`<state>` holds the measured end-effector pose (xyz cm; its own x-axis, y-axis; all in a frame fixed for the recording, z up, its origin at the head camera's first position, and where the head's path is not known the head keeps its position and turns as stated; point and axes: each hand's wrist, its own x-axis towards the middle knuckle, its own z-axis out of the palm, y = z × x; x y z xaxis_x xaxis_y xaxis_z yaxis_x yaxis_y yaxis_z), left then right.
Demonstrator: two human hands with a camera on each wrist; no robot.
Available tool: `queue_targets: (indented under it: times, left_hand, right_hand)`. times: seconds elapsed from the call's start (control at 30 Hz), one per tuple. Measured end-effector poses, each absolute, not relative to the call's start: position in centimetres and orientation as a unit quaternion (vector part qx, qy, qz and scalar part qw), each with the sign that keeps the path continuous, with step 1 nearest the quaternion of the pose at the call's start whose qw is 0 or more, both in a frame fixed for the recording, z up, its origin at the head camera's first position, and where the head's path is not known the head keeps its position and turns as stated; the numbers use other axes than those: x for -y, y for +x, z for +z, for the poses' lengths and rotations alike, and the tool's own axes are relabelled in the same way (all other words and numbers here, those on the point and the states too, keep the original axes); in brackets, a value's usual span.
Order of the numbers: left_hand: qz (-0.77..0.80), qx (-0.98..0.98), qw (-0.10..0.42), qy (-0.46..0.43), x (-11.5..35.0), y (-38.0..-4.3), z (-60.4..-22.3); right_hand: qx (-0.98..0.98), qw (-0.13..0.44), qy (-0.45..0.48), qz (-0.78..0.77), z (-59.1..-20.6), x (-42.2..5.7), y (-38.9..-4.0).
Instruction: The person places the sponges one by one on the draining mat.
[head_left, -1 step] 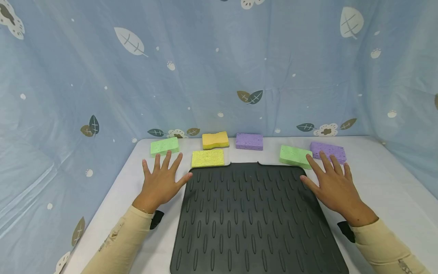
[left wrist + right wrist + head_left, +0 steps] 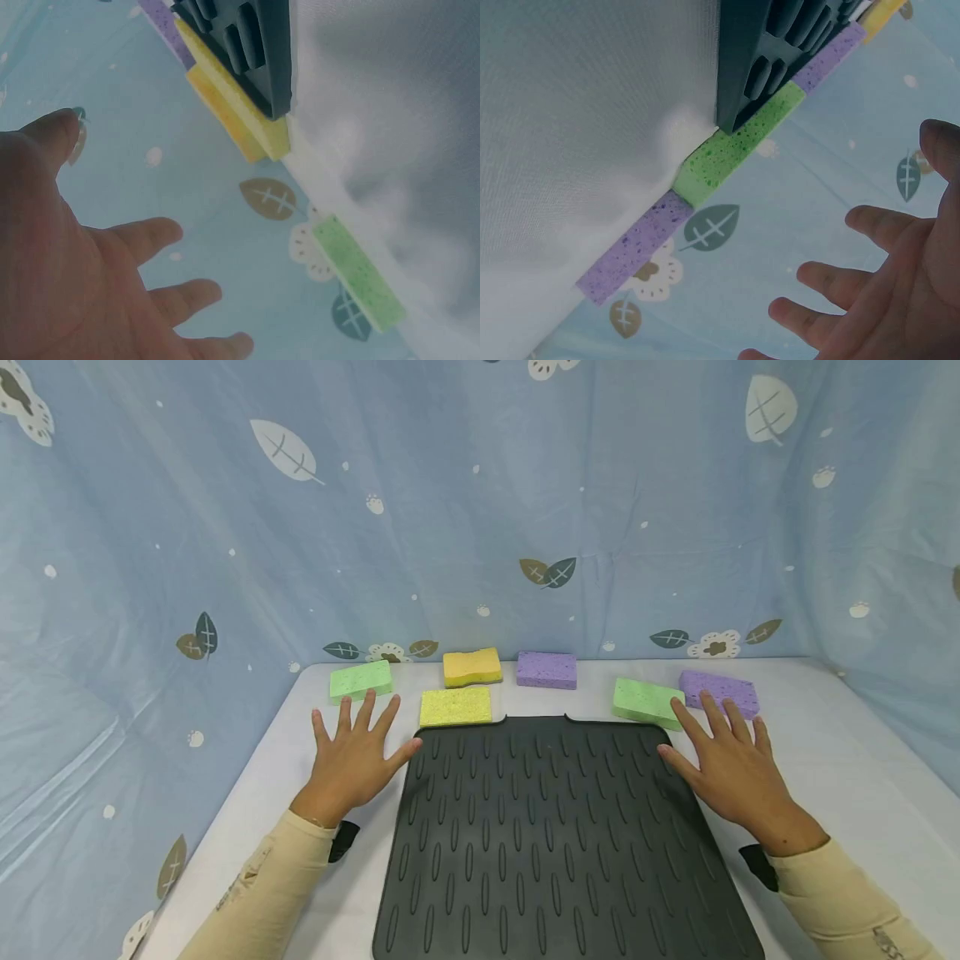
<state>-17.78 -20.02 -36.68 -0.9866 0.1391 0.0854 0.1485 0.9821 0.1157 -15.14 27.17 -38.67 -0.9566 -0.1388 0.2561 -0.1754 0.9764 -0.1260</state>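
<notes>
My left hand (image 2: 351, 768) is held with its fingers spread beside the left edge of a dark grey ridged mat (image 2: 540, 843), holding nothing. Just beyond its fingertips lies a light green sponge (image 2: 362, 681). Over the mat's right side my right hand (image 2: 735, 768) also has its fingers spread and grips nothing. Its fingertips overlap a second green sponge (image 2: 647, 700) and a purple sponge (image 2: 712, 689) in the head view. Each wrist view shows an open palm, the left palm (image 2: 82, 277) and the right palm (image 2: 907, 292), apart from the sponges.
Behind the mat lie a pale yellow sponge (image 2: 455, 706), a deeper yellow sponge (image 2: 472, 667) with a dark underside and another purple sponge (image 2: 547, 670). All rest on a white-covered table (image 2: 847, 743). A blue leaf-patterned curtain (image 2: 450, 510) hangs behind and at the sides.
</notes>
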Motion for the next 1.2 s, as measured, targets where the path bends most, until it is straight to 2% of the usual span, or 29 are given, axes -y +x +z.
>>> queue_targets:
  times: [0.3, 0.4, 0.53, 0.63, 0.87, 1.2]
  left_hand:
    - [-0.069, 0.993, 0.045, -0.079, 19.9, -17.9, -36.8]
    - [-0.073, 0.993, 0.048, -0.085, 19.9, -18.2, -37.0]
    - [-0.091, 0.992, -0.002, -0.086, 20.1, -18.5, -37.1]
    - [-0.104, 0.990, -0.048, -0.079, 20.4, -18.7, -37.4]
    - [-0.137, 0.982, -0.109, -0.073, 21.0, -19.2, -38.3]
    - [-0.236, 0.953, -0.135, -0.132, 21.8, -19.6, -39.2]
  right_hand:
    - [0.985, 0.126, 0.085, 0.077, -38.8, -27.3, -15.3]
    - [0.980, 0.149, 0.100, 0.088, -38.9, -27.5, -15.5]
    - [0.966, 0.200, 0.128, 0.106, -39.1, -28.0, -16.3]
    - [0.960, 0.218, 0.134, 0.113, -39.0, -28.5, -17.0]
    - [0.977, 0.153, 0.093, 0.118, -39.2, -30.0, -18.8]
    - [0.984, 0.071, 0.084, 0.143, -39.6, -30.5, -21.3]
